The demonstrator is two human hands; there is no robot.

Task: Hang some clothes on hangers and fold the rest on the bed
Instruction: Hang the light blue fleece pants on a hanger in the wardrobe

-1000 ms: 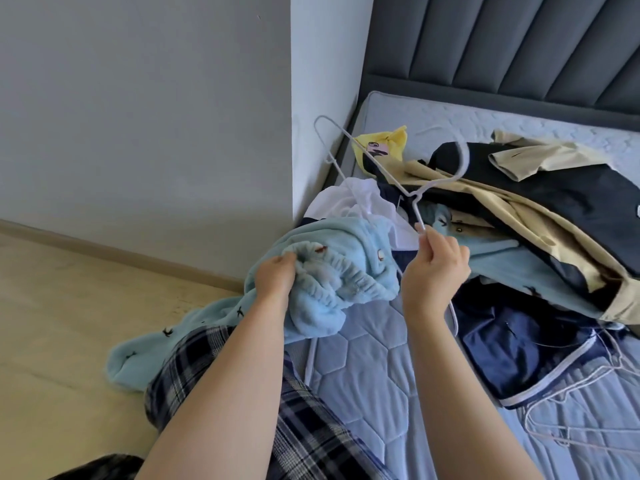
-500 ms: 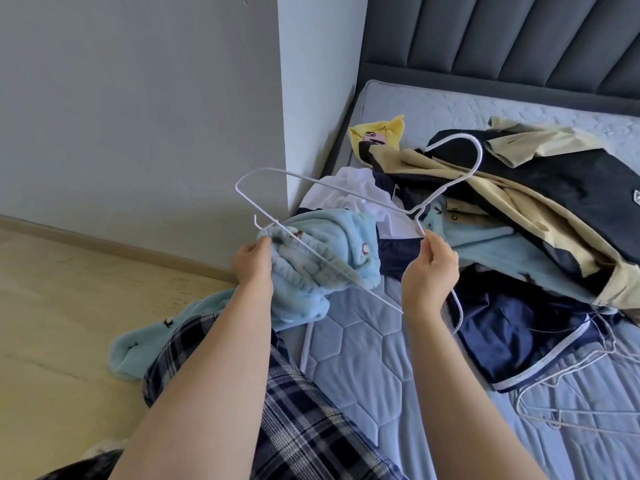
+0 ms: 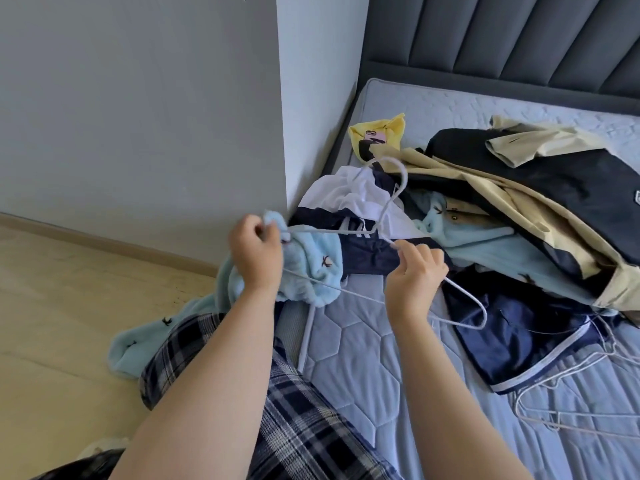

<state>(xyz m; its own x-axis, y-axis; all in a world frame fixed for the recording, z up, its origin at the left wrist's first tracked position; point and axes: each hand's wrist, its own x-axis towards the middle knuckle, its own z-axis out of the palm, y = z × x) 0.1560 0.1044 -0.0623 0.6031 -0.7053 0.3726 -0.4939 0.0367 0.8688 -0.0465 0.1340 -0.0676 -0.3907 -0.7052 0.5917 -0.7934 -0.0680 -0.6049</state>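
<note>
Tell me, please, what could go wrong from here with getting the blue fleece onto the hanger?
The light blue fleece garment is bunched in the left hand at one end of the white hanger; its part hanging off the bed toward the floor may drag it off. The hanger's hook, beyond the right hand, lies over the white garment and may snag it.

clothes pile on mattress, spare hangers right, headboard behind
</note>
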